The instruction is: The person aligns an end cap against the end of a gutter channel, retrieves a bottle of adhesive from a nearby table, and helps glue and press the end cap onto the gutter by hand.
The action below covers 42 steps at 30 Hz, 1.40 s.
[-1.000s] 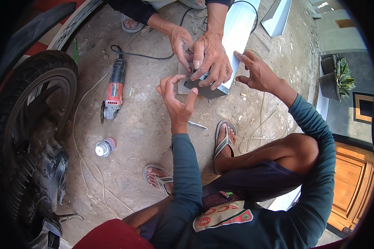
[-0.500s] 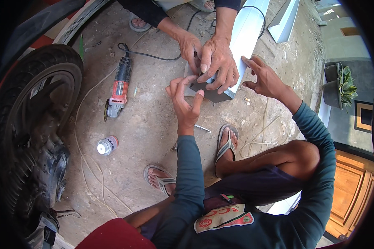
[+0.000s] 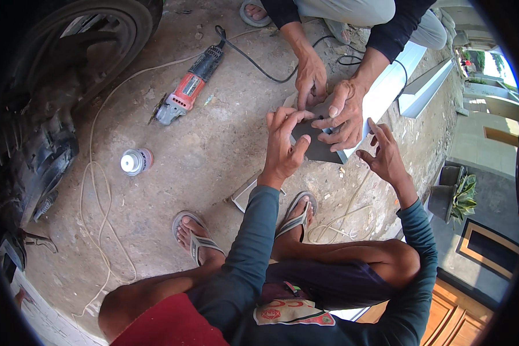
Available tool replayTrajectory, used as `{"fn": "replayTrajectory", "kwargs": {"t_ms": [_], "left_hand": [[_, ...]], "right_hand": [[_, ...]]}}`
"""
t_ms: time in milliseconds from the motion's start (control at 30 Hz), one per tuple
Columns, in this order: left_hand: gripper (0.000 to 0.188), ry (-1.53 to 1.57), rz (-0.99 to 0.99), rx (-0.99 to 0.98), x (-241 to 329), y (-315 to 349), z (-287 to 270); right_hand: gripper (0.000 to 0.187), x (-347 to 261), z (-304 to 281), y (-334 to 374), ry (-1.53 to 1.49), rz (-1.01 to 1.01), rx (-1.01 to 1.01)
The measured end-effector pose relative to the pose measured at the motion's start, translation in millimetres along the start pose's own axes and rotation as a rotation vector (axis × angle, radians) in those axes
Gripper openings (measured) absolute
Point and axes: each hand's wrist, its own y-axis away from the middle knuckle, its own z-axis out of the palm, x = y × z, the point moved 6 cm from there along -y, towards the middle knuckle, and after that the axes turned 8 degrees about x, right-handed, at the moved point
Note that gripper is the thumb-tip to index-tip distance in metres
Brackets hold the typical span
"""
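A long pale metal channel (image 3: pixel 383 92) lies on the ground, its dark grey end (image 3: pixel 324 151) facing me. My left hand (image 3: pixel 284 144) is at the left side of that end, thumb apart from the bent fingers, fingertips at the edge by a co-worker's fingertip. Along the channel's right side, my right hand (image 3: pixel 388 158) rests a fingertip near its edge, with thumb and fingers spread. A co-worker's one hand (image 3: pixel 312 78) points down onto the end piece. The co-worker's other hand (image 3: pixel 347 112) lies over the channel's end and hides part of it.
A red and black angle grinder (image 3: pixel 187 92) lies at the left with its cord. Nearer me stand a small can (image 3: pixel 136 161) and a loose pale cable (image 3: pixel 92 164). A motorcycle (image 3: pixel 46 127) fills the far left. Another metal channel (image 3: pixel 425 89) and potted plants (image 3: pixel 464 199) are at the right.
The view has turned, so the scene sits tilted and the channel farther right. The co-worker's hands, close together before, have moved apart. My hands keep much the same pose beside the channel's end.
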Motion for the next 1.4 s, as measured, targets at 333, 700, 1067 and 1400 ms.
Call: {"fn": "replayTrajectory", "kwargs": {"t_ms": [333,700,1067,1400], "left_hand": [[0.045,-0.017,0.026,0.03,-4.8,2.0,-1.4],[0.045,-0.022,-0.032,0.032,-13.8,5.9,1.8],[0.044,-0.02,-0.02,0.035,-11.8,6.6,0.6],[0.042,-0.02,0.016,0.05,-11.1,6.0,2.2]], "right_hand": [[0.092,-4.1,-2.3,1.8,0.006,-0.014,-0.029],[0.091,-4.7,-1.7,0.2,0.019,0.025,-0.016],[0.092,-3.8,-1.3,1.2,0.035,-0.008,-0.014],[0.091,-6.3,-0.4,-0.7,0.019,-0.003,-0.014]]}}
